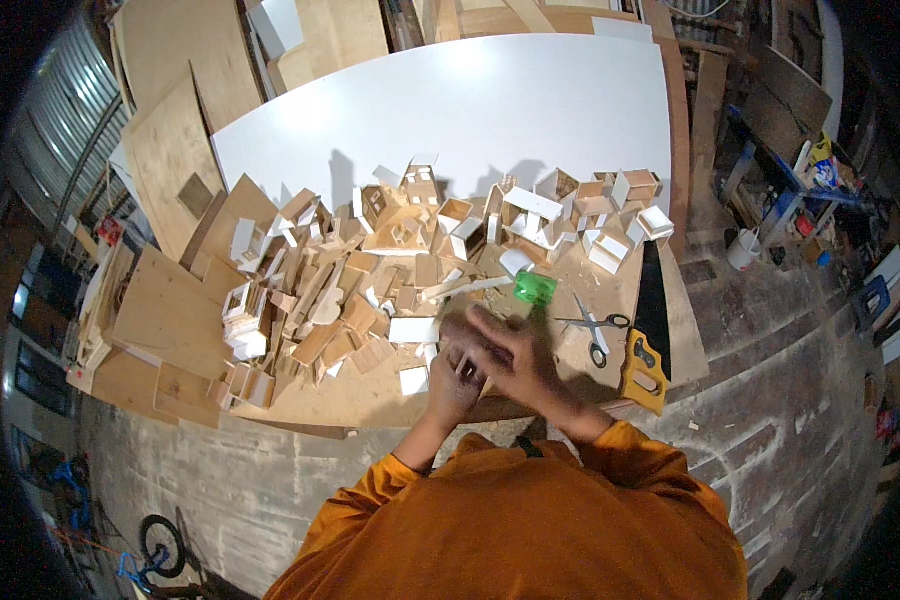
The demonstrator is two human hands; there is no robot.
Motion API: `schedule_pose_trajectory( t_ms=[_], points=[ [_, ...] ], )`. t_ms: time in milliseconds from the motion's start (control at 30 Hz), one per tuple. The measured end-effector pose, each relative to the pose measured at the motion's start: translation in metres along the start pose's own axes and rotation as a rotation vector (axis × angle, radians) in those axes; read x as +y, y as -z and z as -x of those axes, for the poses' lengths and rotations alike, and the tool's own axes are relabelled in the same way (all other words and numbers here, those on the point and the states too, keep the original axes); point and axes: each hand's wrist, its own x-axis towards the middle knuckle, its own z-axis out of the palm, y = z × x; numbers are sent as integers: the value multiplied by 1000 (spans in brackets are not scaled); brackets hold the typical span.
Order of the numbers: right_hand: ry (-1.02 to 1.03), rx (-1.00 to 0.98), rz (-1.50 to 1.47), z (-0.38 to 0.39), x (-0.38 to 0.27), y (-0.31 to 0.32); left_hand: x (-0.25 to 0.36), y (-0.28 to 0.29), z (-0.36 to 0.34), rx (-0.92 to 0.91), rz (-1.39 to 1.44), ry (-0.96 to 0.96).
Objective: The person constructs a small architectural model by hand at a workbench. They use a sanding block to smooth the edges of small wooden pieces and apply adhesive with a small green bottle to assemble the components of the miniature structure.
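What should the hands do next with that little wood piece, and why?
Probably part the hands a little. The right hand lies over the left hand, hiding whatever small piece they press between them, so its fit cannot be checked. The green bottle stands just beyond.

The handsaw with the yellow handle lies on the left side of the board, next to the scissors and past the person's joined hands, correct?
Not quite. The head view shows the handsaw on the right side of the board, not the left. The rest holds: it lies next to the scissors, past the joined left hand and right hand.
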Motion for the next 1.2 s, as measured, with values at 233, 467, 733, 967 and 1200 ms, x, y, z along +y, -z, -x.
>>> schedule_pose_trajectory(
  t_ms=[233,467,733,967,1200],
  points=[
    [226,-59,118,9,-2,-18,-28,8,-8,38,-313,-254],
    [-115,126,-683,-5,36,-1,10,25,-10,80,1040,338],
    [14,-60,-87,44,12,3,-36,35,-8,-104,1586,407],
    [-34,2,28,40,9,4,-9,21,-4,-74,1744,487],
    [127,42,223,39,10,3,24,10,3,-68,1783,744]
  ],
)
